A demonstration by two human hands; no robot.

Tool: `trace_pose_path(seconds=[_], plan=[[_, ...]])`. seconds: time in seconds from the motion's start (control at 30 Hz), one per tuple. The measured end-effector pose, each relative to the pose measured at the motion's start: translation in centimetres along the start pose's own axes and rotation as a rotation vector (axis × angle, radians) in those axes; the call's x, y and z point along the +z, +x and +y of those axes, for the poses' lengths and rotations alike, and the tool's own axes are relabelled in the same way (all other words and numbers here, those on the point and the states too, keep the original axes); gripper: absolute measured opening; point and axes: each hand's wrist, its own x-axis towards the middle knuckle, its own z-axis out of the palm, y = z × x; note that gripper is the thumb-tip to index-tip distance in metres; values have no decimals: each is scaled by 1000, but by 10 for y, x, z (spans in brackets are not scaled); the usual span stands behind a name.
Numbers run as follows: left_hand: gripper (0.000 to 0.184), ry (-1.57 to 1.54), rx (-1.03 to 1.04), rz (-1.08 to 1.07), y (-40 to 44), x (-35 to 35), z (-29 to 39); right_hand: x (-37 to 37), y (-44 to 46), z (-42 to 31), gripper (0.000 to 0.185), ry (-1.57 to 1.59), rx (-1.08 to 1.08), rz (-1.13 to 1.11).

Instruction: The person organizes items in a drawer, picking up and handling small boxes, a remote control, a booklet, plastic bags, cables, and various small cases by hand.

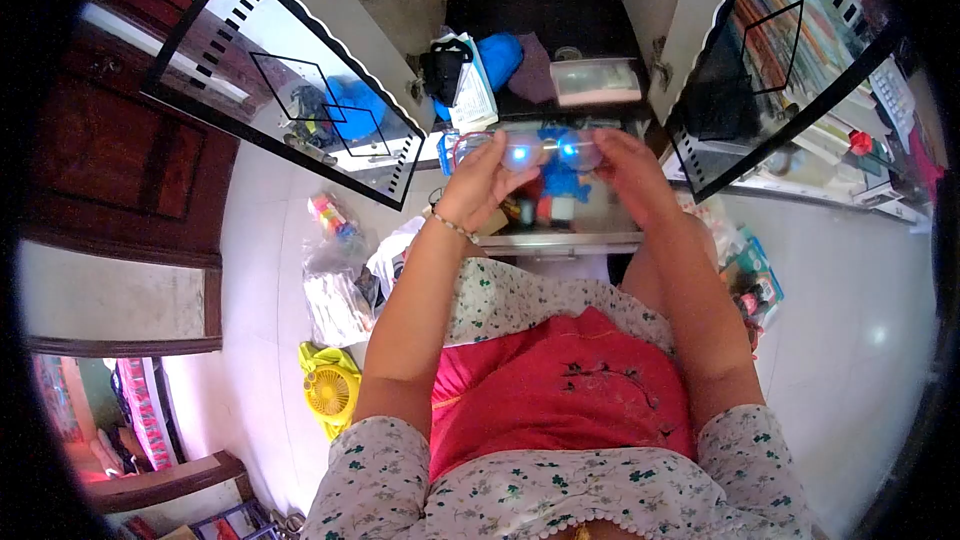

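A pair of glasses (522, 154) with clear, shining lenses is held up in front of the open cabinet, above a drawer. My left hand (484, 183) has its fingers closed on one side of the glasses. The other side is pinched by my right hand (632, 172). Below the glasses, a blue item (565, 183) and other small things lie in the pulled-out drawer (560, 240), partly blurred.
Glass doors (290, 90) stand open on both sides. Inside the cabinet are a blue bundle (500, 58), papers (474, 98) and a clear box (597, 82). Plastic bags (338, 290) and a yellow fan (331, 392) lie on the left floor, packets (757, 275) on the right.
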Motion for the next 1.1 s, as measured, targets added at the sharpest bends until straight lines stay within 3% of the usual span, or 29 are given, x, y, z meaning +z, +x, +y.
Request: trace_pose_path(seconds=[0.1,0.2,0.27,0.3,0.33,0.43,0.57,0.7,0.87,0.93,1.1], plan=[[35,-75,-22,-35,-4,-2,5,5,-1,-3,25,-151,-9,88],[32,-118,-63,-85,-5,-12,1,10,-7,-5,26,-6,34,77],[32,108,-97,-8,-14,-10,8,-5,-3,5,27,-27,-9,39],[31,52,-74,-25,-17,-11,12,-4,-6,1,27,79,14,19],[33,124,-42,-84,-20,-12,27,-3,-8,2,27,185,58,5],[28,237,129,-45,-40,14,109,-1,-9,-11,32,116,27,-5],[28,257,472,-69,-70,56,213,-2,-10,-6,31,151,13,-42],[23,249,890,98,-81,92,307,-1,-16,-6,25,177,30,-51],[23,381,924,370,-57,86,382,1,-19,-7,23,158,48,-9],[24,332,930,575,-45,80,396,1,-18,-6,22,176,46,-10],[27,249,900,589,-21,80,403,-13,-11,3,25,168,42,-33]])
